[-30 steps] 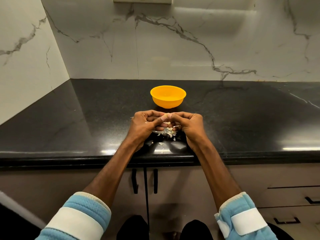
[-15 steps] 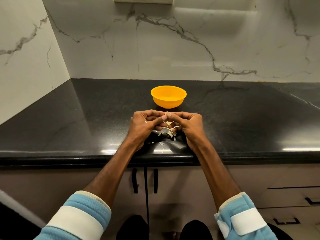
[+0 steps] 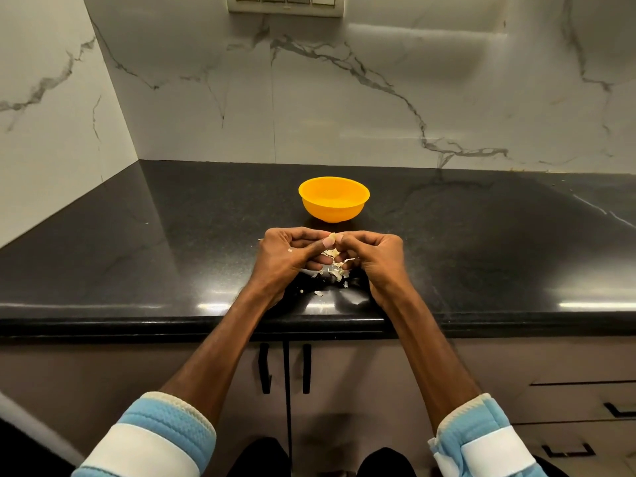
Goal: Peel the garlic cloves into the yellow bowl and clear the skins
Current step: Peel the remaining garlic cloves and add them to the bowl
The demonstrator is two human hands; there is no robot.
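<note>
**Two hands pinch a garlic clove above the skins**

The left hand [image 3: 289, 256] and the right hand [image 3: 375, 258] meet over the glossy black stone surface [image 3: 137, 263]. Their fingers [image 3: 358, 237] are curled in, and the thumb tips pinch a small pale garlic clove [image 3: 331, 239] between the two hands. Under the hands a loose heap of papery off-white garlic skins [image 3: 335, 275] lies on the surface near its front edge, with a few flecks just beside it. The round yellow plastic bowl [image 3: 334, 199] stands upright just beyond the hands, not touching them. What lies inside it cannot be made out. Both forearms wear light blue wraps [image 3: 155, 438] with white bands.
</note>
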